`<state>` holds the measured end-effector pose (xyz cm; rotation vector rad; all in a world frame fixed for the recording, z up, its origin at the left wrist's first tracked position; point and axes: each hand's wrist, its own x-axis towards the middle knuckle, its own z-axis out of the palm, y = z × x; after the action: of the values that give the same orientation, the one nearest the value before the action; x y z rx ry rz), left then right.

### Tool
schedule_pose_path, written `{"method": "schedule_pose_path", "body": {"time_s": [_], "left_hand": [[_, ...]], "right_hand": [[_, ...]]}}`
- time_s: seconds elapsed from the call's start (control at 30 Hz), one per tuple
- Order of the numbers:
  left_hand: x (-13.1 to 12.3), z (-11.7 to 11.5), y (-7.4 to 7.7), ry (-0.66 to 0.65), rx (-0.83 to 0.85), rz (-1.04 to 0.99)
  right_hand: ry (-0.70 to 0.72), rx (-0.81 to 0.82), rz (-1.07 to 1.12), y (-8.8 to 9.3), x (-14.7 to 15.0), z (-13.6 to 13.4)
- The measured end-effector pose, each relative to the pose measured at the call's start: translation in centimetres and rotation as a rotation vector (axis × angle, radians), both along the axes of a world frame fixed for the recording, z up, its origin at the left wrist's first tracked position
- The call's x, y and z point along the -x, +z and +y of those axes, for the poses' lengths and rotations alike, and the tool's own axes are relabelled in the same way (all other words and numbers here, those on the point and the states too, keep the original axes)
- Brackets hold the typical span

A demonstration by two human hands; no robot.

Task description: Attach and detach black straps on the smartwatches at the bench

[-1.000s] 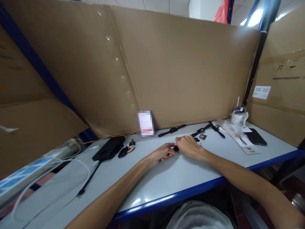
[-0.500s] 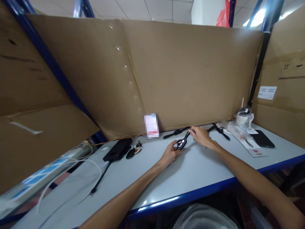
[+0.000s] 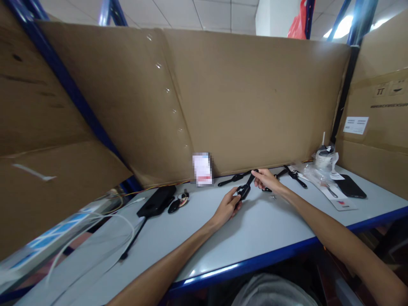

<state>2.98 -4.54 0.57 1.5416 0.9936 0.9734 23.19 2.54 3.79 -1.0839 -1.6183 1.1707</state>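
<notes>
Head view: above the middle of the grey surface (image 3: 210,255), a black watch (image 3: 244,191) is held between both hands, its face up and its strap slanting away toward the back right. The left grip (image 3: 227,205) pinches the watch by the case and the near strap, thumb on the edge beside the face. The right grip (image 3: 267,179) pinches the far end of the strap between thumb and forefinger.

Toward the right end stands a whitish cup (image 3: 323,159) with a dark top and a white straw (image 3: 324,138) sticking up; clear plastic wraps around it, and what the cup contains cannot be told. Clear crumpled packaging (image 3: 310,173) lies just beside it, next to a white card (image 3: 344,204), with a black phone (image 3: 351,186) to their right.

Between packaging and right grip lies another dark watch (image 3: 297,177). One more dark watch (image 3: 235,178) lies behind the held one, near the cardboard wall (image 3: 255,102). Left of the hands are a key fob (image 3: 174,206) and a black case (image 3: 157,201), whose inside is hidden. A large cardboard box (image 3: 379,148) rises at the right; its contents cannot be seen.
</notes>
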Motion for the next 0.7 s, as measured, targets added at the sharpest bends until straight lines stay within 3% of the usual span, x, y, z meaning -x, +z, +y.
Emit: {"method": "schedule_pose_path", "body": {"time_s": [0.17,0.3,0.37,0.53,0.7], "left_hand": [[0.0,0.6,0.1,0.007,-0.009,-0.026],[0.4,1.3,0.4,0.201,-0.024,-0.087],[0.8,1.5,0.4,0.236,-0.020,-0.091],[1.0,1.6,0.0,0.049,0.014,0.033],[0.6,1.8,-0.6,-0.023,-0.014,0.088]], "right_hand": [[-0.097,0.118,0.250,0.1,0.3,0.4],[-0.349,0.115,0.354,1.0,-1.9,1.9],[-0.506,0.097,0.358,1.3,-3.7,2.9],[-0.680,0.127,0.335,0.5,-7.4,5.2],[-0.699,0.220,0.327,-0.9,-9.1,6.5]]}}
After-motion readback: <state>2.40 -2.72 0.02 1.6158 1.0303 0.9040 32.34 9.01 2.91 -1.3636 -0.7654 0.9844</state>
